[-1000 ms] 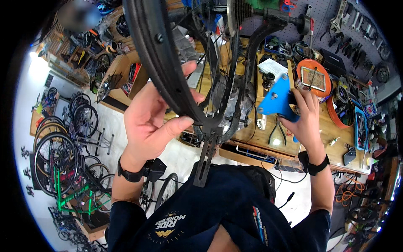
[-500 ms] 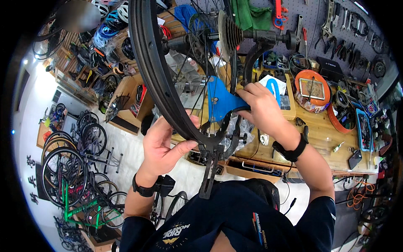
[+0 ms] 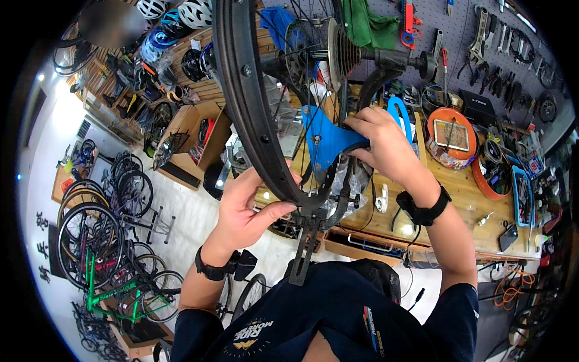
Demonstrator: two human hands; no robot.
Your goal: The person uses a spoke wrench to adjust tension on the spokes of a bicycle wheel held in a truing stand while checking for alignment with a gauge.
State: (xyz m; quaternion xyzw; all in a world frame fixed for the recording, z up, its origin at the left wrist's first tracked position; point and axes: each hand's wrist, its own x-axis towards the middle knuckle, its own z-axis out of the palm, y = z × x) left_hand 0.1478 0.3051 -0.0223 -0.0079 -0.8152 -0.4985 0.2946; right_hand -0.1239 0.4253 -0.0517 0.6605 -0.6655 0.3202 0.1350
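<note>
A bare black bicycle wheel rim stands upright in a dark wheel truing stand, with a stack of sprockets at its hub. My left hand is closed on the rim's lower part, thumb on the near side and fingers curling behind. A blue flat plate with rivets sits beside the spokes, low on the stand. Around its right end my right hand is closed, fingers above and thumb below; part of the grip is hidden. A slotted black bar extends from the stand toward my chest.
Behind the stand is a wooden bench with an orange round tray and a blue bin. Tools hang on a pegboard. A cardboard box and several parked bicycles are at the left.
The view has shifted, so the wheel, stand and both hands appear farther right. Both hands keep the same hold. I cannot tell whether the rim has turned.
</note>
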